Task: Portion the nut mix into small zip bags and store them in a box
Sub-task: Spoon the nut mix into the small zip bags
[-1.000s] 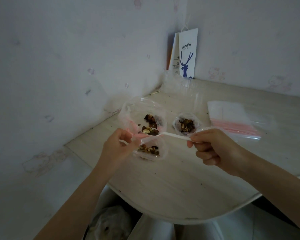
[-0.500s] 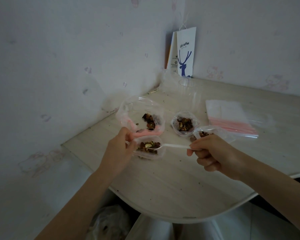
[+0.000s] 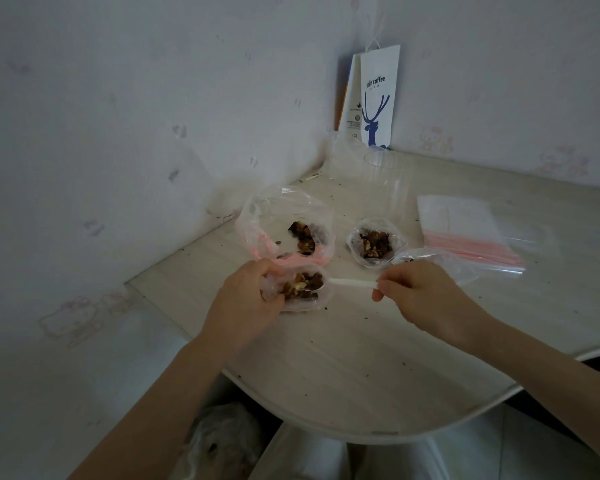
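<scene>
Grips the small zip bag (image 3: 317,301) by its 9 o'clock rim in the left hand (image 3: 243,303), fingers curled and clamped on the plastic to keep the mouth open, and pinches the handle end of the white plastic spoon (image 3: 350,283) between thumb and fingertips of the right hand (image 3: 426,296) at 3 o'clock. Has carried the spoon bowl, within the last second, down from the big nut mix bag (image 3: 284,216) at 12 o'clock into the small bag's mouth, adding a scoop to the nuts already inside. Leaves, farther off toward 1 and 2 o'clock, one filled small bag (image 3: 374,242) standing open and the stack of empty zip bags (image 3: 465,230) waiting, so portioning seems well short of boxing.
</scene>
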